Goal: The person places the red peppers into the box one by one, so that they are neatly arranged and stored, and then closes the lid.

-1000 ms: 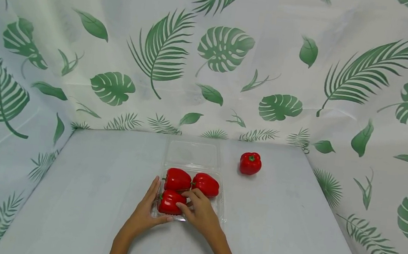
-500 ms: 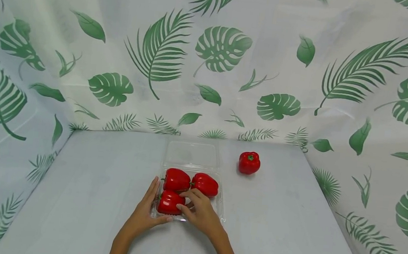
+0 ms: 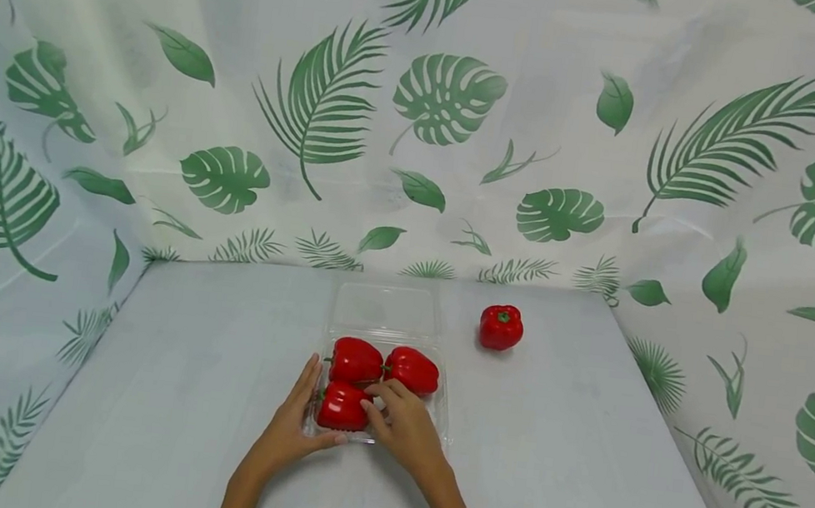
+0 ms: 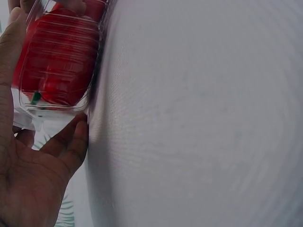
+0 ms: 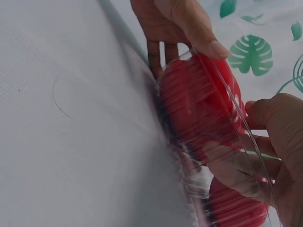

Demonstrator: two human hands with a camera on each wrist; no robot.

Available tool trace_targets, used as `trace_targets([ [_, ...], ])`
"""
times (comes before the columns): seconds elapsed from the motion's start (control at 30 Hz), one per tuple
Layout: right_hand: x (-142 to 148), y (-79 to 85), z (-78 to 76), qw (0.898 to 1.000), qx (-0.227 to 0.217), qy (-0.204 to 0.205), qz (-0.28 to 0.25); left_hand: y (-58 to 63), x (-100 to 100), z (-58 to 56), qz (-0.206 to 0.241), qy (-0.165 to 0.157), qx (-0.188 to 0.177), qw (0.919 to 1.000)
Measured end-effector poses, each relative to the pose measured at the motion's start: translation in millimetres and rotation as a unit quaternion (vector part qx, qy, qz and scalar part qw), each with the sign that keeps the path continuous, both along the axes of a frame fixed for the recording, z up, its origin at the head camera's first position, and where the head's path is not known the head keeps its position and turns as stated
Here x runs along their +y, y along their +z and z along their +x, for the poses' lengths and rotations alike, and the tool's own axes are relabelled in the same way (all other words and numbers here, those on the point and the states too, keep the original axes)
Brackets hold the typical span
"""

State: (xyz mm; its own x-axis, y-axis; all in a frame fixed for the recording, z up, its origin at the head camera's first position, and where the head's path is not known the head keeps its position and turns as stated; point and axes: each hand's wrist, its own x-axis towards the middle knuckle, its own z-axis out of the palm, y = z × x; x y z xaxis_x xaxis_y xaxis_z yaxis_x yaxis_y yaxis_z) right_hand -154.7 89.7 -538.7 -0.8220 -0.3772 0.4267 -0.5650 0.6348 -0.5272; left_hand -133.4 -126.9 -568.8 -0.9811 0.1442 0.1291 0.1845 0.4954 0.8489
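A clear plastic clamshell container (image 3: 386,306) lies with its lid laid back, and red bell peppers sit inside. Two peppers, the back left one (image 3: 358,360) and the back right one (image 3: 413,370), lie on their sides. The front left bell pepper (image 3: 343,406) has its green stem toward the left wall. My left hand (image 3: 289,429) braces the container's front left corner, fingers straight along the side and thumb along the front. My right hand (image 3: 406,430) reaches into the front right space, thumb and curled fingers at the front pepper's right end. In the right wrist view, these fingers (image 5: 222,158) show through the plastic.
Another red bell pepper (image 3: 500,328) stands upright on the white table (image 3: 567,440), right of the open lid. A leaf-printed backdrop (image 3: 457,218) rises behind the table and along both sides.
The right thumb has drawn back slightly to the right over the front pepper's end. Left hand, container and peppers keep their places; the head view shifts a little.
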Motion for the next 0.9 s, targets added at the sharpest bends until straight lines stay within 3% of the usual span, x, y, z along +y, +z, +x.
trace_targets([
  [0.23, 13, 9.6, -5.5, 0.998, 0.017, -0.061, -0.026, 0.6, -2, -0.3, -0.004, 0.003, -0.01, 0.9999],
  [0.4, 31, 19.5, -17.2, 0.99, 0.0, -0.103, -0.092, 0.3, -1, -2.1, -0.003, 0.008, -0.026, 0.9996],
  [0.6, 54, 22.9, -31.2, 0.972, -0.033, -0.163, -0.164, 1.6, 1, -1.6, 0.003, 0.005, -0.044, 0.999],
  [0.9, 76, 17.8, -50.1, 0.938, -0.027, -0.286, -0.196, 2.7, 3, -0.2, -0.005, 0.013, -0.046, 0.9988],
])
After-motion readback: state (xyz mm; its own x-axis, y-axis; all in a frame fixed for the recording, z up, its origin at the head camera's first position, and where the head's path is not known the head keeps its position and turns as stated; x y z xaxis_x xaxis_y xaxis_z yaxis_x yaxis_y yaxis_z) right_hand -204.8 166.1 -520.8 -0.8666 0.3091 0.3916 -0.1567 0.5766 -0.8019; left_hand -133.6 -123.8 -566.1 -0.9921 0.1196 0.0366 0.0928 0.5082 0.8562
